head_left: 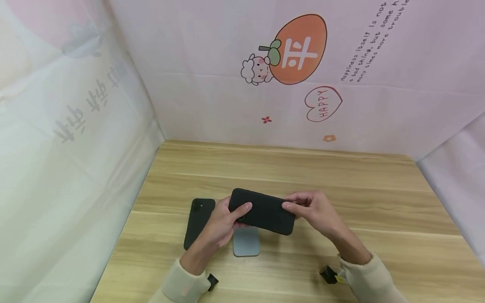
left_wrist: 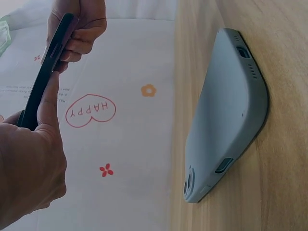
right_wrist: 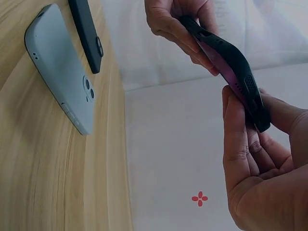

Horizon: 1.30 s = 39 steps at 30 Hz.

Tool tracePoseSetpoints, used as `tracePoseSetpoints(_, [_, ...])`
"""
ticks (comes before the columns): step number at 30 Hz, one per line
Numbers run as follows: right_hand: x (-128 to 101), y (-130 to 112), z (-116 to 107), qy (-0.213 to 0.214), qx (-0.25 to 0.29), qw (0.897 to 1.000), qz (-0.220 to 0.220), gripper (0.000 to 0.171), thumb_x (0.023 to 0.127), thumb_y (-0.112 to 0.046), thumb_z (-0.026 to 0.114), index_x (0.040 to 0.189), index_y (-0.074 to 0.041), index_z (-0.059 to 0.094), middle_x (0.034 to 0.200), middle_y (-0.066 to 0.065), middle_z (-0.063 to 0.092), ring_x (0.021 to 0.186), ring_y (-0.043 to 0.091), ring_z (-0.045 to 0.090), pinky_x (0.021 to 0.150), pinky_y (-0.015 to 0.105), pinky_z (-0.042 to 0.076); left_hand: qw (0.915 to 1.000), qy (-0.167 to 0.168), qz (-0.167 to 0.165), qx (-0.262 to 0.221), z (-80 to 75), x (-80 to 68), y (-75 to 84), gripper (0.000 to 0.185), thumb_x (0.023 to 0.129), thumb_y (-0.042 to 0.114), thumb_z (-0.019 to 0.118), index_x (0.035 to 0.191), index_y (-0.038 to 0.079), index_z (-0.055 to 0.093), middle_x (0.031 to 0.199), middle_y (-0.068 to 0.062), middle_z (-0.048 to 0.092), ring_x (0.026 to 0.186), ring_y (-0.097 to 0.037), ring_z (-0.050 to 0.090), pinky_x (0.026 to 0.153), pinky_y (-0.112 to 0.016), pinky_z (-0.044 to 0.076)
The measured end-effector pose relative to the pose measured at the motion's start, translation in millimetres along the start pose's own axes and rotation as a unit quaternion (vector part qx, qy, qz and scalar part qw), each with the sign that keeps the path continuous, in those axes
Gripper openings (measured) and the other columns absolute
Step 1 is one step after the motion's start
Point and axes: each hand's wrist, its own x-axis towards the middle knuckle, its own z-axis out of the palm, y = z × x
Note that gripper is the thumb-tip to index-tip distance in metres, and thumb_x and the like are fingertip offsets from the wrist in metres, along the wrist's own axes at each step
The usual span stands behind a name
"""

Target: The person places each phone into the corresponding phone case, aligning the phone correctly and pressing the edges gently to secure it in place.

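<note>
Black phone case (head_left: 262, 210) hangs above the wooden table (head_left: 341, 185), held at both short ends, its long axis running left to right and slightly down toward the right. Taking that case as the landmark: at its left end, the left hand (head_left: 223, 225) curls round it, thumb (head_left: 242, 208) laid on the upper face and fingers underneath. Left of the case and lower, a second black case (head_left: 198, 221) lies flat on the table. Directly below the held case, a grey-blue case (head_left: 246, 242) lies flat, camera holes showing in the wrist views. At the case's right end, the right hand (head_left: 316, 210) pinches the edge between thumb and fingertips (right_wrist: 236, 120). Both hands are equally close; a purple inner face (right_wrist: 224, 62) shows within the case.
</note>
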Motion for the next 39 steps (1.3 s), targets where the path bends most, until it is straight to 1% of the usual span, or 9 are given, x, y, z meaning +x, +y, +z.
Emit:
tracePoseSetpoints(5, [0, 0, 1, 0.008, 0.008, 1.000, 0.016, 0.026, 0.098, -0.016, 0.079, 0.114, 0.004, 0.077, 0.093, 0.012, 0.078, 0.077, 0.019, 0.074, 0.074, 0.034, 0.063, 0.9998, 0.017, 0.007, -0.005, 1.4, -1.3, 0.7, 0.039, 0.105, 0.007, 0.065, 0.139, -0.008, 0.052, 0.127, -0.018, 0.065, 0.110, -0.024, 0.072, 0.082, -0.038, 0.064])
tracePoseSetpoints(9, [0, 1, 3, 0.010, 0.022, 1.000, 0.017, 0.026, 0.098, -0.016, 0.078, 0.115, 0.005, 0.076, 0.092, 0.012, 0.078, 0.078, 0.020, 0.075, 0.076, 0.035, 0.064, 0.9995, 0.029, 0.012, -0.008, 1.7, -1.4, 0.8, 0.038, 0.105, 0.006, 0.065, 0.138, -0.008, 0.053, 0.127, -0.018, 0.064, 0.111, -0.024, 0.072, 0.085, -0.040, 0.064])
tracePoseSetpoints(15, [2, 5, 6, 0.007, 0.035, 0.999, 0.020, 0.023, 0.099, -0.017, 0.077, 0.109, 0.003, 0.076, 0.090, 0.009, 0.078, 0.080, 0.021, 0.076, 0.077, 0.035, 0.064, 0.9989, 0.045, 0.012, -0.011, 2.1, -0.7, -0.4, 0.038, 0.105, 0.006, 0.066, 0.139, -0.007, 0.053, 0.127, -0.018, 0.064, 0.111, -0.024, 0.072, 0.086, -0.042, 0.064])
tracePoseSetpoints(19, [2, 8, 9, -0.012, 0.044, 0.999, 0.023, 0.024, 0.099, -0.017, 0.077, 0.106, 0.006, 0.074, 0.090, 0.011, 0.079, 0.082, 0.024, 0.077, 0.078, 0.034, 0.064, 0.9979, 0.058, 0.020, -0.021, 2.5, 0.3, -0.6, 0.037, 0.105, 0.006, 0.065, 0.138, -0.007, 0.054, 0.124, -0.017, 0.064, 0.109, -0.024, 0.072, 0.085, -0.042, 0.064])
tracePoseSetpoints(25, [1, 13, 18, -0.064, 0.104, 0.992, 0.023, 0.039, 0.099, -0.012, 0.076, 0.128, 0.014, 0.066, 0.106, 0.024, 0.078, 0.088, 0.036, 0.079, 0.080, 0.040, 0.065, 0.9965, 0.072, 0.031, -0.029, 2.3, 1.2, 0.7, 0.035, 0.105, 0.005, 0.064, 0.137, -0.007, 0.054, 0.124, -0.017, 0.064, 0.109, -0.024, 0.072, 0.085, -0.039, 0.063])
tracePoseSetpoints(30, [1, 15, 24, -0.086, 0.128, 0.988, 0.018, 0.035, 0.100, -0.010, 0.075, 0.123, 0.015, 0.066, 0.099, 0.029, 0.077, 0.090, 0.043, 0.078, 0.079, 0.045, 0.065, 0.9963, 0.075, 0.031, -0.027, 0.7, 0.5, 1.3, 0.037, 0.105, 0.005, 0.065, 0.138, -0.008, 0.053, 0.128, -0.019, 0.063, 0.113, -0.025, 0.070, 0.089, -0.041, 0.063])
tracePoseSetpoints(33, [1, 16, 27, -0.091, 0.134, 0.986, 0.022, 0.032, 0.099, -0.011, 0.075, 0.117, 0.015, 0.068, 0.099, 0.029, 0.077, 0.091, 0.041, 0.078, 0.081, 0.051, 0.063, 0.9961, 0.077, 0.030, -0.029, 0.3, 0.1, 1.4, 0.038, 0.105, 0.004, 0.064, 0.139, -0.008, 0.053, 0.130, -0.020, 0.062, 0.115, -0.026, 0.069, 0.091, -0.043, 0.062])
tracePoseSetpoints(36, [1, 18, 29, -0.100, 0.137, 0.985, 0.030, 0.031, 0.100, -0.013, 0.075, 0.114, 0.015, 0.069, 0.099, 0.028, 0.077, 0.090, 0.035, 0.079, 0.083, 0.055, 0.062, 0.9959, 0.080, 0.030, -0.030, 0.0, -0.1, 1.4, 0.038, 0.105, 0.004, 0.064, 0.139, -0.008, 0.052, 0.131, -0.021, 0.062, 0.115, -0.026, 0.069, 0.091, -0.043, 0.062])
tracePoseSetpoints(39, [0, 19, 31, -0.106, 0.137, 0.984, 0.034, 0.031, 0.101, -0.013, 0.074, 0.113, 0.015, 0.069, 0.098, 0.025, 0.078, 0.088, 0.030, 0.080, 0.084, 0.055, 0.062, 0.9958, 0.080, 0.029, -0.032, -0.4, -0.4, 1.2, 0.038, 0.105, 0.004, 0.064, 0.139, -0.008, 0.052, 0.130, -0.021, 0.063, 0.114, -0.026, 0.070, 0.090, -0.043, 0.062])
